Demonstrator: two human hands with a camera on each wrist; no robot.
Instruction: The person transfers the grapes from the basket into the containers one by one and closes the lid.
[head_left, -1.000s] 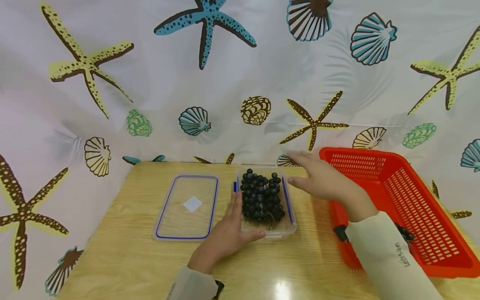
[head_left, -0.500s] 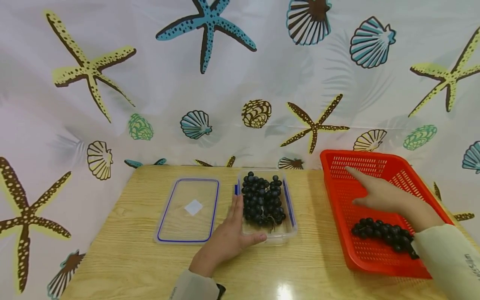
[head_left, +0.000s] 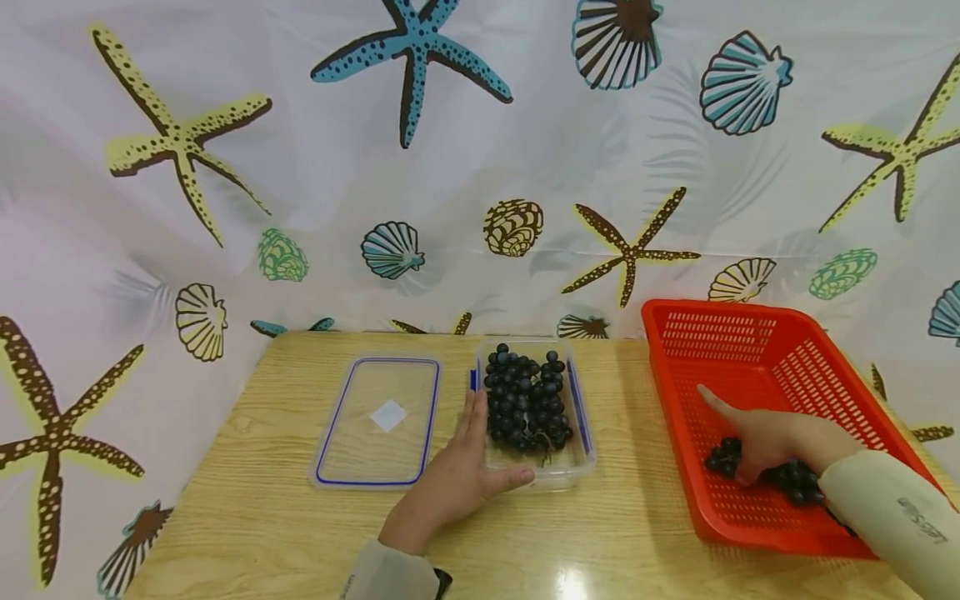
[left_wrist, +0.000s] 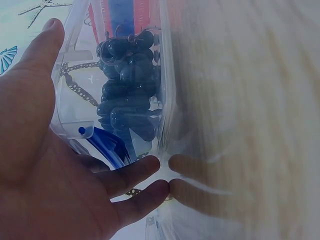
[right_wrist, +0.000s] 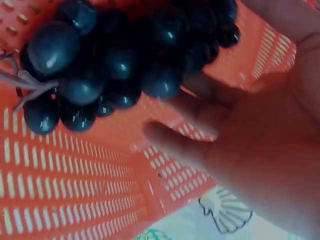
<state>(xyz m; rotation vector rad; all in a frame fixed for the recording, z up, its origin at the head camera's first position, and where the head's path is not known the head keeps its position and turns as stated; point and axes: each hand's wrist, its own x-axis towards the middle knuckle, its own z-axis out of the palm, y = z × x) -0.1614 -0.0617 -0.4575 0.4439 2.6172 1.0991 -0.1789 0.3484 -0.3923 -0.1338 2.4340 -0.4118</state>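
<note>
In the head view, my left hand (head_left: 446, 492) rests on a clear plastic food container (head_left: 577, 462), fingers straight along its left side and thumb at the front rim. Dark grapes (head_left: 525, 400) fill much of it; the left wrist view shows these grapes (left_wrist: 127, 80) through the wall. My right hand (head_left: 776, 442) is down in a red basket (head_left: 678, 433), over another bunch of dark grapes (head_left: 798, 483). The right wrist view has that bunch (right_wrist: 120, 60) between the thumb and the spread, fairly straight fingers (right_wrist: 175, 142); some fingertips are hidden behind the grapes.
A clear lid with a blue seal (head_left: 375, 450) and a white diamond-shaped label lies left of the container on the wooden table (head_left: 247, 517). A cloth with starfish and shells (head_left: 450, 183) hangs behind the table.
My right hand has moved from beside the container rightward over the basket, then down onto the grapes in it. My left hand has stayed on the container.
</note>
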